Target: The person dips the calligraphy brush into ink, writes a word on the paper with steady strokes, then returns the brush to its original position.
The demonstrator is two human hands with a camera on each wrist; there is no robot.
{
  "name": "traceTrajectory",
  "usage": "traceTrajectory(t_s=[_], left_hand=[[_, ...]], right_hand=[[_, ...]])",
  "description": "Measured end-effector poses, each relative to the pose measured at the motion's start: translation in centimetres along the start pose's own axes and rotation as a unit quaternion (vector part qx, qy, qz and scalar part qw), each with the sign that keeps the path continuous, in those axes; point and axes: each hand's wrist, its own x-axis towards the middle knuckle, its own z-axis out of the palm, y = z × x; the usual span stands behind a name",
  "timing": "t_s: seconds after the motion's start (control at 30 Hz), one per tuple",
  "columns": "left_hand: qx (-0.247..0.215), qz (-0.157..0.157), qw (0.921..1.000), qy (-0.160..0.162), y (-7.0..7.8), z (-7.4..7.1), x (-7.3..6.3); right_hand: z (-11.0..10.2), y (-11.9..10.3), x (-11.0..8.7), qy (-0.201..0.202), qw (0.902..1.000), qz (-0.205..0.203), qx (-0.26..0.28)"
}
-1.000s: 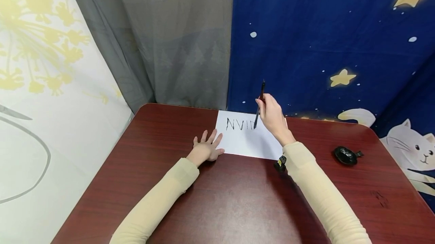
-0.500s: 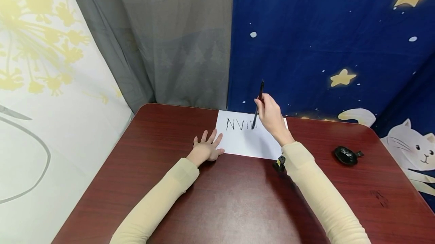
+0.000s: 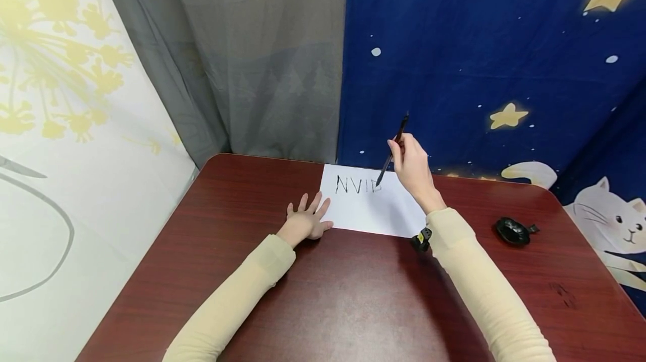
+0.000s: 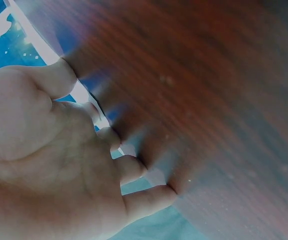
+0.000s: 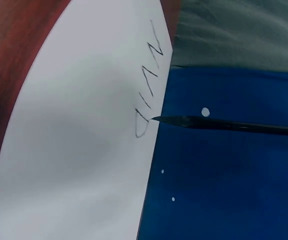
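Note:
My right hand (image 3: 414, 168) pinches a slim dark ink brush (image 3: 386, 167) by its shaft, above a white sheet of paper (image 3: 363, 213). In the right wrist view the pointed tip of the brush (image 5: 189, 122) is at the last drawn letter, a D shape; whether it touches the paper I cannot tell. Black strokes (image 3: 357, 184) on the sheet read N, V, I and that D. Spread with straight fingers, my left hand (image 3: 305, 223) rests at the sheet's left edge. Its palm (image 4: 48, 160) fills the lower left of the left wrist view.
On the right of the reddish-brown table (image 3: 343, 295) sits a small black dish (image 3: 513, 231) with a short handle. Grey and blue curtains (image 3: 429, 59) hang behind the far edge. Dark smudges (image 3: 562, 293) mark the table at right.
My right hand first shifts slightly left, then up and right, and the brush leans further right. The last letter shows a fuller curve. My left hand stays in place.

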Motion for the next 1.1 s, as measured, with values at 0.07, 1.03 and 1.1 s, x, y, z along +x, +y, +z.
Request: traceTrajectory(t_s=[0.07, 1.03, 1.1], left_hand=[[0.000, -0.001, 1.0000, -0.002, 0.0, 0.0, -0.1], [0.000, 0.005, 1.0000, -0.004, -0.1, 0.0, 0.2], [0.001, 0.004, 1.0000, -0.004, -0.1, 0.1, 0.4]], right_hand=[[-0.2, 0.3, 0.1, 0.007, 0.9999, 0.006, 0.006], [-1.2, 2.4, -0.3, -0.053, 0.9973, 0.043, -0.028], [-1.2, 2.4, -0.3, -0.058, 0.9970, 0.044, -0.025]])
